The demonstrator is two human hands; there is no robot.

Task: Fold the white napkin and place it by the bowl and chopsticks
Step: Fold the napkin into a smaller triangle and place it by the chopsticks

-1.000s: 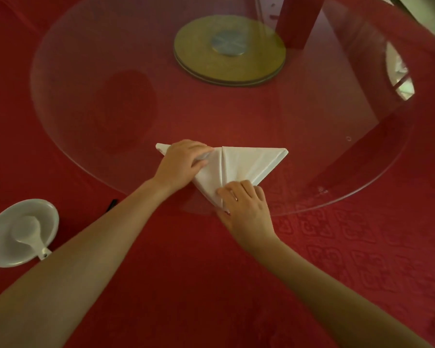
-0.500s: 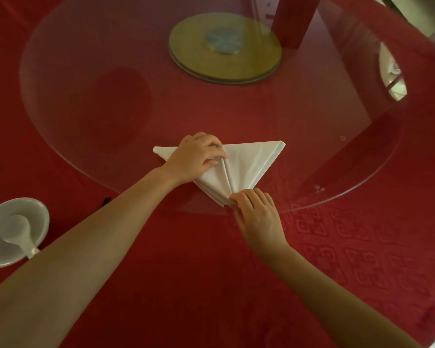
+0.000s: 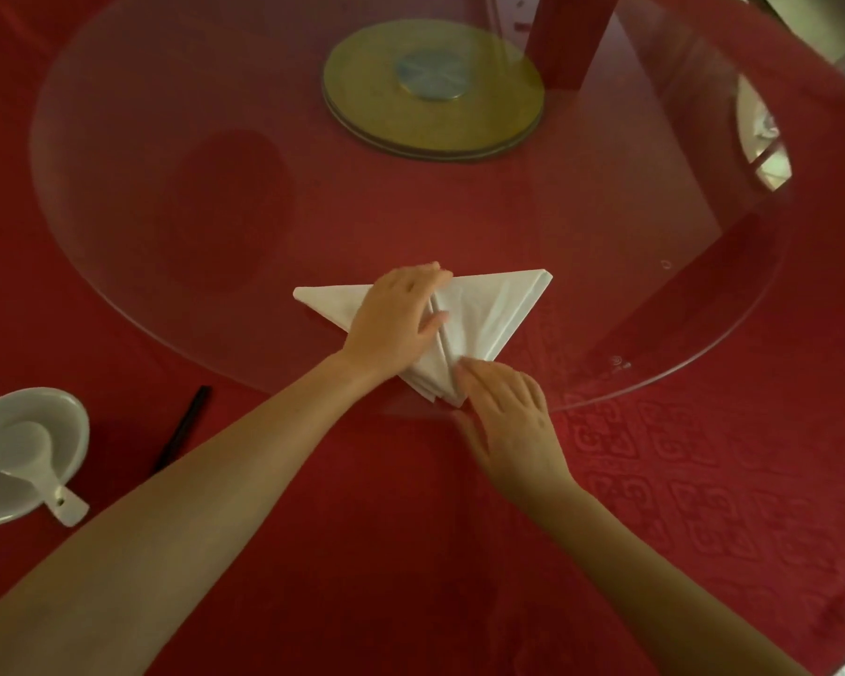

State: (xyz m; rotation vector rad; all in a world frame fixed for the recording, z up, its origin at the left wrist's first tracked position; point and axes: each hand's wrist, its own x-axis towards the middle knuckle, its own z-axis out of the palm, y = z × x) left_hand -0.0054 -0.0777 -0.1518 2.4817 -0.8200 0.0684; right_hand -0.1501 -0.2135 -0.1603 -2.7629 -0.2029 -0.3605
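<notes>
The left hand (image 3: 401, 319) has a loose grip, not clenched. It lies flat on the white cloth napkin (image 3: 489, 309) and presses on the middle fold. The right hand (image 3: 513, 417) looks blurry. Its grip is released too, and its straight fingers touch the near tip of the napkin. The napkin is folded into a triangle with its point toward the near side. It lies on the near edge of a big round glass plate (image 3: 215, 187), which sits on the tabletop's red patterned cloth (image 3: 703, 480). Well apart, at the near left, the white round bowl (image 3: 64, 422) holds a white spoon (image 3: 35, 461). The black chopsticks (image 3: 181, 426) lie just right of it. A gold round disc (image 3: 432, 90) sits under the far glass.
</notes>
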